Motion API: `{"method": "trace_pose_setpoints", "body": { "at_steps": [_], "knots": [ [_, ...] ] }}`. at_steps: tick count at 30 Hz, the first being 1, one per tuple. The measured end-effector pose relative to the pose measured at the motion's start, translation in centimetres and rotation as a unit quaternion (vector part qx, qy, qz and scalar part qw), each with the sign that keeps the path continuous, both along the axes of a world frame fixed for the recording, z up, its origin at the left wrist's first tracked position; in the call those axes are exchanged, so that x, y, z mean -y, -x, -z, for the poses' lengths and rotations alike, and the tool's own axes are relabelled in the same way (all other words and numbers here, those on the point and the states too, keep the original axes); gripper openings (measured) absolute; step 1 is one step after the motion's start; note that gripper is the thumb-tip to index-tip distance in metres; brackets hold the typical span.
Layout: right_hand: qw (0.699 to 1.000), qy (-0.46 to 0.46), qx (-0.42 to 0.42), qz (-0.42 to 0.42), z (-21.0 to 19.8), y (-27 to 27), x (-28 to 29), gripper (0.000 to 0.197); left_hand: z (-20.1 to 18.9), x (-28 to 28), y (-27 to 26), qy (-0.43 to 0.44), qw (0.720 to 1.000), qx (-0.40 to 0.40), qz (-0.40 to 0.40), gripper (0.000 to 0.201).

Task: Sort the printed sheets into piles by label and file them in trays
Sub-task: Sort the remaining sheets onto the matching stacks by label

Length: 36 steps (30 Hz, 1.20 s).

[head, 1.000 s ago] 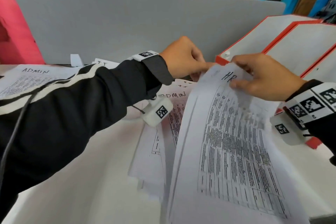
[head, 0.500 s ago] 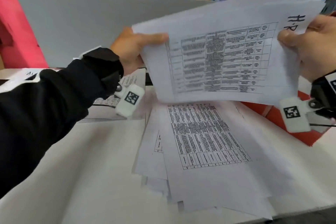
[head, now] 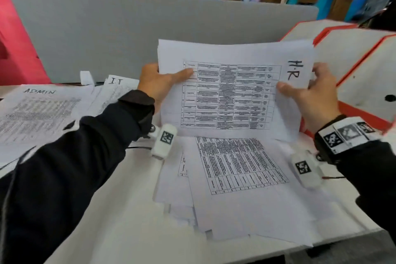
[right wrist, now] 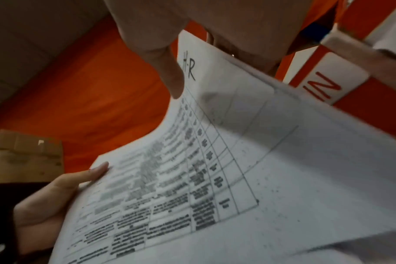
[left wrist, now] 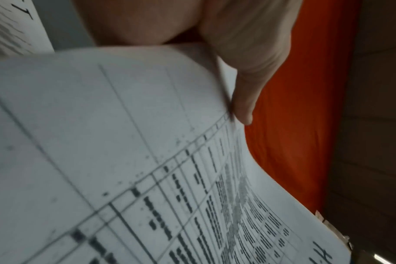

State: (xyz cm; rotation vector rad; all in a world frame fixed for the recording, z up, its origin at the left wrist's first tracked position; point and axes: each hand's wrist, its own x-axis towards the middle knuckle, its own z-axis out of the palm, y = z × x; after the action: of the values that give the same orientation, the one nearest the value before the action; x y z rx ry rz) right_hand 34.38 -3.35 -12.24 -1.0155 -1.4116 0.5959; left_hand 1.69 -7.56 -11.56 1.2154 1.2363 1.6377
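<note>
I hold a stack of printed sheets marked "H.R" (head: 233, 90) upright above the desk, turned sideways. My left hand (head: 162, 82) pinches its left edge, thumb on the front. My right hand (head: 308, 92) pinches the right edge beside the "H.R" label (head: 294, 69). The left wrist view shows my thumb (left wrist: 244, 100) pressed on the sheets (left wrist: 124, 160). In the right wrist view my thumb (right wrist: 170, 75) lies beside the label on the sheets (right wrist: 215, 178). A loose pile of printed sheets (head: 235, 178) lies flat on the white desk below.
An "ADMIN" pile (head: 38, 109) and an "IT" pile (head: 115, 88) lie at the far left. Orange-edged white trays (head: 353, 53) stand stacked at the right. A grey divider panel (head: 107, 34) closes off the back. The desk's front edge (head: 321, 246) runs near the loose pile.
The H.R stack was lifted off the desk pile, turned sideways, then lowered and drawn toward the middle. Both hands shifted to hold its two side edges.
</note>
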Motion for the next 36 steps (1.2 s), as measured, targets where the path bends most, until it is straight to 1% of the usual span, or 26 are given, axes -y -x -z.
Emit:
{"method": "trace_pose_setpoints", "body": {
  "at_steps": [1, 3, 6, 9, 11, 13, 15, 16, 18, 20, 22, 25, 27, 29, 30, 33, 34, 36],
  "knots": [
    [1.000, 0.005, 0.013, 0.005, 0.6, -0.2, -0.3, 0.048, 0.1, 0.2, -0.2, 0.000, 1.000, 0.005, 0.003, 0.043],
    [1.000, 0.002, 0.020, 0.015, 0.5, -0.5, -0.5, 0.041, -0.5, 0.3, -0.4, -0.013, 1.000, 0.017, 0.006, 0.041],
    [0.999, -0.029, -0.005, 0.017, -1.5, -0.8, -0.3, 0.036, -2.6, 0.2, -0.6, -0.050, 0.998, 0.026, 0.010, 0.043],
    [0.997, -0.048, -0.056, -0.026, -2.9, -1.0, -0.3, 0.041, -4.2, 0.1, -0.1, -0.081, 0.996, 0.005, 0.033, 0.050],
    [0.997, -0.033, -0.056, -0.039, -2.0, -1.2, -0.7, 0.041, -3.4, 0.2, 0.1, -0.073, 0.997, -0.014, 0.032, 0.050],
    [0.999, -0.003, -0.029, -0.032, 0.1, -1.5, -1.1, 0.039, -1.0, 0.6, 0.2, -0.041, 0.999, -0.011, 0.024, 0.048],
    [0.999, 0.016, -0.017, -0.039, 1.3, -1.9, -1.3, 0.034, 1.3, 1.3, 0.0, -0.014, 0.999, -0.018, 0.033, 0.048],
    [0.999, 0.020, -0.021, -0.045, 1.2, -2.0, -1.4, 0.032, 1.8, 1.4, -0.1, -0.008, 0.999, -0.025, 0.034, 0.047],
    [0.998, 0.015, -0.022, -0.053, 0.3, -1.9, -1.5, 0.032, 1.5, 1.3, -0.2, -0.014, 0.999, -0.027, 0.024, 0.045],
    [0.997, 0.011, -0.036, -0.071, -0.9, -1.9, -1.8, 0.035, 0.1, 1.0, 0.0, -0.030, 0.999, -0.017, 0.021, 0.046],
    [0.994, 0.014, -0.051, -0.093, -1.2, -2.0, -2.0, 0.043, -0.7, 0.9, 0.3, -0.036, 0.999, -0.012, 0.023, 0.047],
    [0.991, 0.050, -0.037, -0.120, 0.0, -2.1, -1.8, 0.057, 0.5, 1.3, 0.7, -0.014, 0.999, -0.013, 0.031, 0.049],
    [0.987, 0.074, -0.045, -0.137, 0.9, -2.0, -1.6, 0.058, 1.8, 1.5, 0.8, 0.003, 0.999, -0.020, 0.037, 0.048],
    [0.984, 0.083, -0.055, -0.148, 0.8, -1.9, -1.5, 0.067, 2.1, 1.6, 1.0, 0.011, 0.999, -0.012, 0.043, 0.047],
    [0.983, 0.082, -0.058, -0.152, 0.5, -1.8, -1.6, 0.068, 1.8, 1.6, 0.9, 0.011, 0.999, -0.007, 0.045, 0.046],
    [0.982, 0.086, -0.054, -0.160, -0.5, -1.6, -1.7, 0.055, 1.1, 1.3, 0.9, 0.014, 0.998, -0.012, 0.053, 0.045],
    [0.982, 0.093, -0.044, -0.160, -0.5, -1.6, -1.7, 0.056, 1.1, 1.3, 1.0, 0.022, 0.998, -0.022, 0.063, 0.046],
    [0.981, 0.112, -0.013, -0.158, -0.2, -1.7, -1.7, 0.064, 1.7, 1.1, 1.5, 0.043, 0.993, -0.067, 0.082, 0.051]
  ]
}}
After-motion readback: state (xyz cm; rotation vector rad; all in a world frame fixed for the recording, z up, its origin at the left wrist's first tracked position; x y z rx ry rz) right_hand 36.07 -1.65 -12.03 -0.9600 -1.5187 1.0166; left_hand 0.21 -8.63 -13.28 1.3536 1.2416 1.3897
